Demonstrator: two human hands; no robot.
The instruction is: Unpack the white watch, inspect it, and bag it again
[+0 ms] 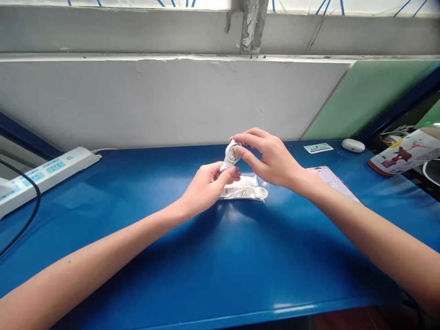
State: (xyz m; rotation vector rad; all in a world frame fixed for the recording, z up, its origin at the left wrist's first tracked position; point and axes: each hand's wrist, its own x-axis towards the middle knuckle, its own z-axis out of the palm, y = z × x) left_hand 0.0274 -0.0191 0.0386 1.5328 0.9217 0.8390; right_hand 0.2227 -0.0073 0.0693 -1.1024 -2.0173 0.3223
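A white wristwatch [234, 154] with a round dial is held up above the blue desk, tilted, its dial facing me. My left hand [210, 185] pinches the strap below the case between thumb and fingers. From the right, my right hand [270, 156] grips the case, fingertips on its upper edge and thumb at its side. Beneath the hands a clear plastic pouch [244, 189] lies on the desk with white contents I cannot make out. My left hand covers the pouch's left part and some of the strap.
A white power strip [51, 172] and black cable [32, 215] lie on the blue desk [220, 270] at left. To the right are a phone [332, 181], a small card [318, 147], a white earbud case [353, 145] and a tilted printed container [407, 151]. A wall stands behind.
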